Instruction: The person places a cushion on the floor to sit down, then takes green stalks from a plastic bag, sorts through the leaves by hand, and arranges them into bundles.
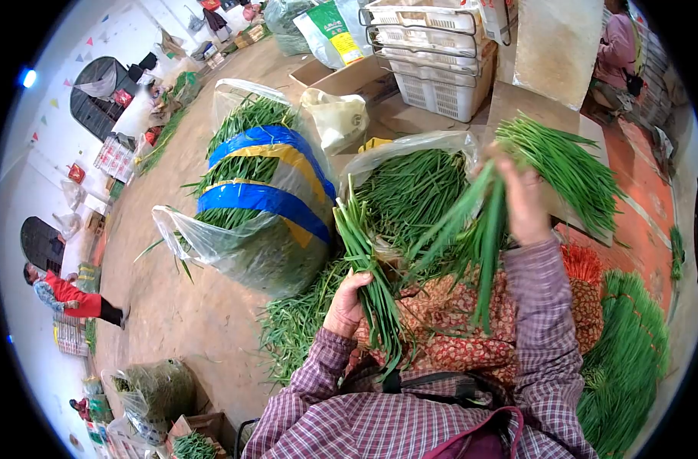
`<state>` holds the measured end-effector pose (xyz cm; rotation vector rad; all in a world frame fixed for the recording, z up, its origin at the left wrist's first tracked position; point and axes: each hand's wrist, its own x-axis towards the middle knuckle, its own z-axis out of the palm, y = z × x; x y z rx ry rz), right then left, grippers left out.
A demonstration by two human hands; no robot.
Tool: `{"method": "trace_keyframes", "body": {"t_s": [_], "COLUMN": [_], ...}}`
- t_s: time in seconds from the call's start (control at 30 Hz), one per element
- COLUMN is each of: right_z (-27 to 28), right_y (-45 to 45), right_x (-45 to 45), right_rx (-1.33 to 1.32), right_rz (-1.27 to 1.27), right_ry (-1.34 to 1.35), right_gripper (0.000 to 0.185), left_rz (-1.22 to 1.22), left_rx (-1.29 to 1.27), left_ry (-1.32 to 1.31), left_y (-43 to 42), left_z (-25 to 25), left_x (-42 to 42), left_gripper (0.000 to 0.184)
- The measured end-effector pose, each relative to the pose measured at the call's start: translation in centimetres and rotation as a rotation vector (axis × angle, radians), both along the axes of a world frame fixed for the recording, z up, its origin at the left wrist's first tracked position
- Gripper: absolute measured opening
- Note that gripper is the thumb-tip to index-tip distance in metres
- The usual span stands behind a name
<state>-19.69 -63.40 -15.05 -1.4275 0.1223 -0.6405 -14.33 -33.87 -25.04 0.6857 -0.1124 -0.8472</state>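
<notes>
My left hand (347, 303) is closed around a bunch of green stalks (368, 268), pale ends up, above my patterned lap cloth (456, 314). My right hand (523, 200), blurred by motion, grips loose green leaves (489, 245) that hang down and fan out to the left. Just beyond it, a pile of green stalks (559, 164) lies on a board. Between my hands and farther out stands an open plastic bag of greens (414, 187). Red ties (582, 264) lie at the right edge of my lap.
A bulging bag with blue and yellow bands (265, 199) stands at the left, loose greens (291, 329) beside it. White crates (437, 84) are stacked ahead. Long greens (624, 359) lie at my right. A person in red (73, 294) is far left; another person (616, 50) is upper right.
</notes>
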Motion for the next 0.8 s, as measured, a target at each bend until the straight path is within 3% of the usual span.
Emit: {"method": "trace_keyframes", "body": {"t_s": [0.07, 0.13, 0.2, 0.27, 0.33, 0.4, 0.47, 0.6, 0.73, 0.8], "right_z": [2.3, 3.1, 3.2, 3.8, 3.1, 2.2, 1.1, 0.8, 1.0, 0.6], "right_y": [-1.7, -2.8, -2.2, 1.3, 3.5, 5.6, 6.5, 8.3, 7.6, 7.3], "right_x": [-1.6, -2.1, -2.5, -2.1, -1.0, 0.5, 1.5, 1.6, 0.8, 0.6], "right_rx": [0.230, 0.218, 0.135, -0.047, -0.194, -0.336, -0.531, -0.733, -0.466, -0.325], "right_rz": [-0.138, -0.233, -0.122, -0.136, 0.085, 0.196, 0.190, -0.006, 0.158, 0.204], "right_ry": [-0.064, -0.065, -0.054, 0.135, 0.197, 0.125, 0.240, 0.078, 0.158, 0.174], "right_gripper": [0.032, 0.038, 0.043, 0.043, 0.045, 0.050, 0.047, 0.041, 0.035, 0.031], "left_rz": [-0.052, -0.042, -0.017, -0.033, 0.026, 0.049, 0.056, 0.142, 0.083, 0.023], "left_rx": [-0.022, -0.037, 0.126, 0.089, 0.269, 0.267, 0.336, 0.363, 0.275, 0.142], "left_ry": [-0.073, -0.113, -0.157, -0.164, -0.175, -0.166, -0.203, -0.266, -0.233, -0.163], "left_y": [-0.4, -0.7, -0.7, -1.8, -2.1, -2.7, -3.2, -4.3, -3.5, -2.7], "left_z": [1.0, 0.6, 0.0, 2.4, 2.5, 3.2, 3.6, 4.1, 4.1, 3.7], "left_x": [0.0, 0.2, 0.3, -0.7, -1.1, -1.7, -2.4, -3.6, -3.7, -3.2], "left_gripper": [0.046, 0.044, 0.045, 0.041, 0.036, 0.033, 0.030, 0.021, 0.036, 0.055]}}
